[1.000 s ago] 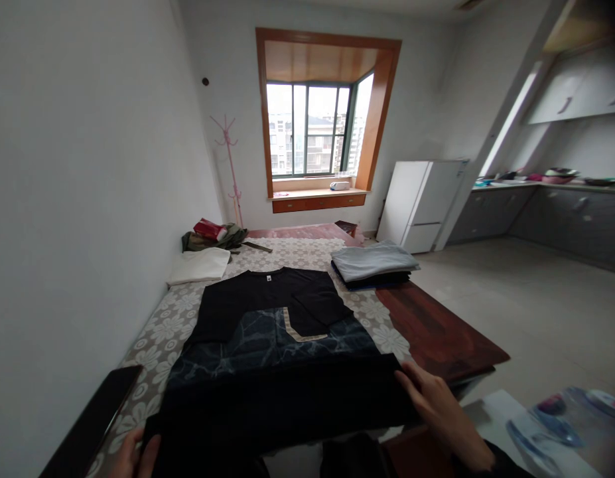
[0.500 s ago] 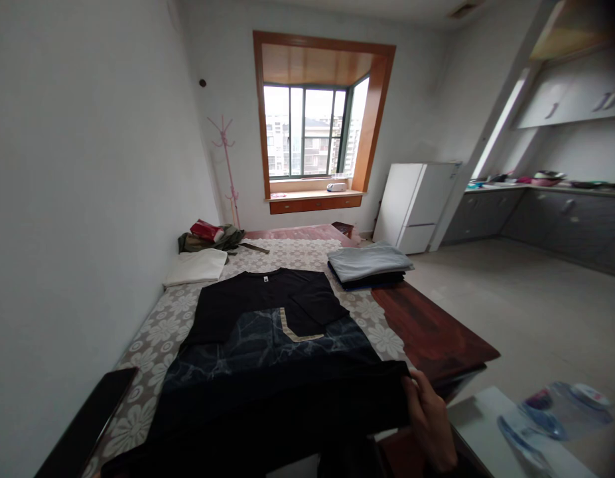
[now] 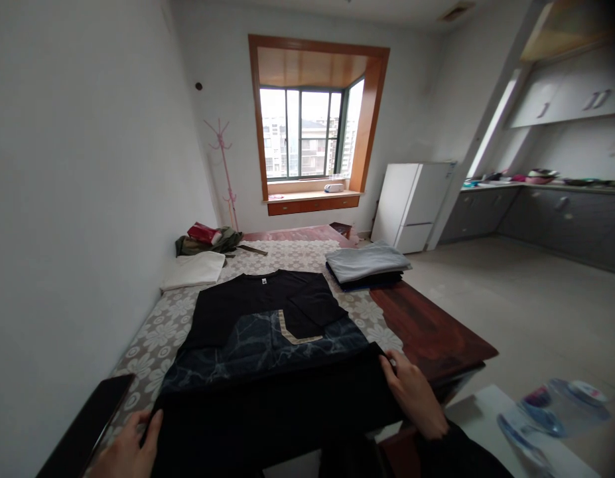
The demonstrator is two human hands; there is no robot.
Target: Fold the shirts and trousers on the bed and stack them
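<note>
A black T-shirt (image 3: 267, 411) with a dark blue marbled band and a beige-edged patch lies front end toward me, its neckline at the far side. Its lower part is raised between my hands. My left hand (image 3: 131, 445) grips the shirt's left lower edge at the bottom of the view, thumb and fingers pinched. At the right lower corner, my right hand (image 3: 411, 390) is closed on the fabric. Beneath the shirt is a floral tablecloth (image 3: 142, 345). The near hem is partly dark and hard to make out.
A folded stack of clothes (image 3: 367, 262), grey on top, sits at the right of the bed-like wooden table (image 3: 431, 318). A white cloth (image 3: 195, 269) and a bag (image 3: 207, 238) lie at the far left. Near left is a black flat object (image 3: 88, 425); near right, a plastic bottle (image 3: 560, 408).
My left hand has come into view at the left edge of the shirt. My right hand has moved left and slightly up, carrying the shirt's lower corner with it.
</note>
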